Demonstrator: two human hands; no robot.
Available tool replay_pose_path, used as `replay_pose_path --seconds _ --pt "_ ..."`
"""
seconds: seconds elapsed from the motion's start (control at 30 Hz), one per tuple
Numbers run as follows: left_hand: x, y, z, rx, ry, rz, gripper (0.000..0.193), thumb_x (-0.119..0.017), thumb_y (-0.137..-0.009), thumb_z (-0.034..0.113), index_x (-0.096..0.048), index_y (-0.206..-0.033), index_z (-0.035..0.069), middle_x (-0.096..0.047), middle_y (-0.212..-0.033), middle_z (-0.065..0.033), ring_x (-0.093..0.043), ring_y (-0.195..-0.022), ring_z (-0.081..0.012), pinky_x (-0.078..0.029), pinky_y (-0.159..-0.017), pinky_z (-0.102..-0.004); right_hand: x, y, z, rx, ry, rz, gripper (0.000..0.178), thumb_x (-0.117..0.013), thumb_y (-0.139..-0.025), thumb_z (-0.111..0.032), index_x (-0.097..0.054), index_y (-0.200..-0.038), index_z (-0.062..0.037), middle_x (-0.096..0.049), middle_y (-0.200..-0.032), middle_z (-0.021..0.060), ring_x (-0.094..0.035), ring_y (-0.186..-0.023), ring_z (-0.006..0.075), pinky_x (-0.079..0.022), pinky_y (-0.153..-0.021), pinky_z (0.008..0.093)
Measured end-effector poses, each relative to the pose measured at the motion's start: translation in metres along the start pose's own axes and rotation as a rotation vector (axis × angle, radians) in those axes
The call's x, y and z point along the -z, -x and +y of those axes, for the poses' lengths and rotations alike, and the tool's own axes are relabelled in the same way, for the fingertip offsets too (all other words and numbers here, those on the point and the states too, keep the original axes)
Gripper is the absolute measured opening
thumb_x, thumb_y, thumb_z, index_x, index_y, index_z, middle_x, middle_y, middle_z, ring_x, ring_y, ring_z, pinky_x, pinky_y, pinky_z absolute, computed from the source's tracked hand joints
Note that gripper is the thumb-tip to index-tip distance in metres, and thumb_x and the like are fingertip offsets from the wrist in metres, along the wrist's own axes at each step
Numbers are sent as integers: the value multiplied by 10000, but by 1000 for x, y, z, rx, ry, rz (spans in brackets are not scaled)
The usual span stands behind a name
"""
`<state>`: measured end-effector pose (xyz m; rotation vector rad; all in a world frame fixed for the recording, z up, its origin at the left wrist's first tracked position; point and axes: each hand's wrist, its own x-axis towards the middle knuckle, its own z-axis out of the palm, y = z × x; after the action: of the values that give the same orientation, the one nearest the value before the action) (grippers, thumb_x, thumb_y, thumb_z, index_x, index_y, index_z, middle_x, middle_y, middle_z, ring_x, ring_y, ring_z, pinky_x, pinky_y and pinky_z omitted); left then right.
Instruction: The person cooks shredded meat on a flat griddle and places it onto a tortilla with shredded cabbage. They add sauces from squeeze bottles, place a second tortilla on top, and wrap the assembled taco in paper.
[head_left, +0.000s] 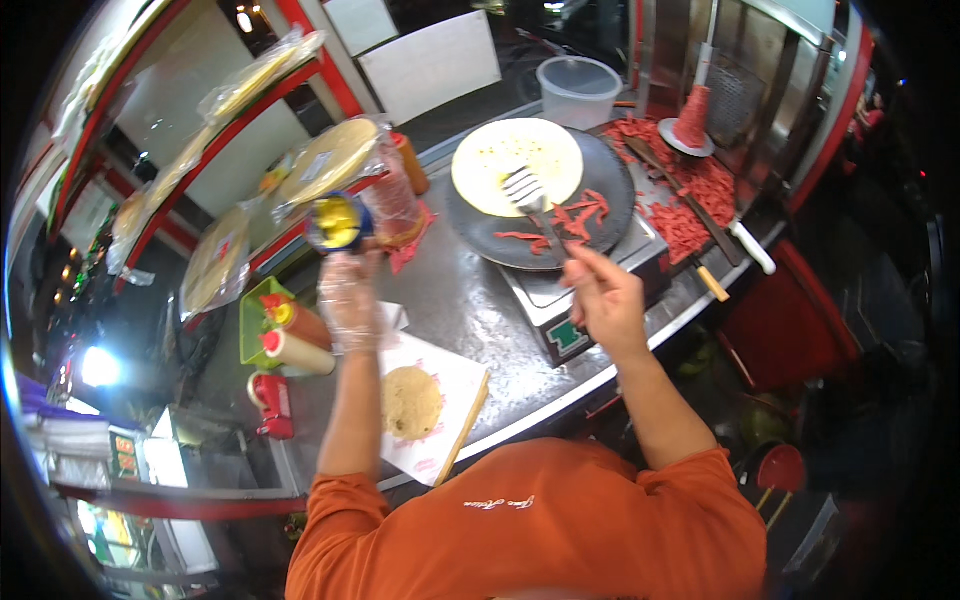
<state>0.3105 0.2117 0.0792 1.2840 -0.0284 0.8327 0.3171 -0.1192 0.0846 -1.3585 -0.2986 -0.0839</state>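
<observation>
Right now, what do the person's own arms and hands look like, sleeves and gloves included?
Both arms come out of orange sleeves pushed up near the elbows, forearms bare below. The left hand wears a thin, clear, crinkled disposable plastic glove. The right hand is bare, with no glove. No watch or rings are visible.

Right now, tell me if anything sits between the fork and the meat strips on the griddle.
Nothing visible does. The right hand holds the fork over the tortilla's edge, with the meat strips lying uncovered beside it on the griddle.
</observation>
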Motion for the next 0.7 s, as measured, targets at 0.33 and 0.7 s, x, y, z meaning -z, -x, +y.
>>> replay_pose_path --seconds 0.33,0.7 --pt "129 -158 27 23 -117 341 366 -538 -1044 354 -554 -1221 34 -622 -1044 -66 -674 -903 -151 -560 -723 -235 122 20 13 407 1124 197 289 -719 -906 -189 -682 -1161 -57 -649 -840 124 -655 -692 296 -502 -597 387" --pt "188 -234 17 368 -246 218 327 -556 -1032 311 -526 -1210 38 -608 -1061 -68 -670 -1027 -207 -552 -870 -286 113 -62 -59 459 1546 -40 308 -720 -859 -278 -700 -1112 -102 -660 -880 108 -679 -742 327 -545 -640 442"
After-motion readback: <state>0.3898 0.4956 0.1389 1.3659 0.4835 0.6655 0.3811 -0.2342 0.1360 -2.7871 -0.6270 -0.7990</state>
